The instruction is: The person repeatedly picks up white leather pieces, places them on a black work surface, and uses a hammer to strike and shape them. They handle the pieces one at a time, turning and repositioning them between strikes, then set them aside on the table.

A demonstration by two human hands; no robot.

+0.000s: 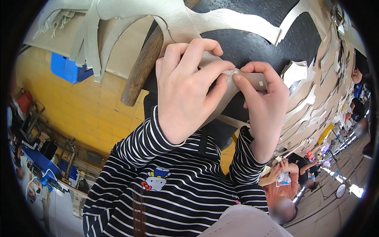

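Note:
A piece of pale beige leather [226,99] is held up between my two hands over the black work surface. My left hand [185,85] is closed on it, thumb and forefinger pinching at its upper edge. Close beside, my right hand [266,89] pinches the same leather with thumb and forefinger, so the fingertips of both hands nearly meet. A leather strip with a small white square sticker [261,83] shows under the right fingers. The spot between the fingertips looks gathered or folded; its detail is too small to make out.
A large pale leather sheet with cut-outs [173,15] drapes over a wooden pole [142,67] and the black surface [252,43]. Stacked leather pieces [294,73] lie at right, near a table with many cut pieces. A blue bin [67,67] stands left. Another person [280,185] works at lower right.

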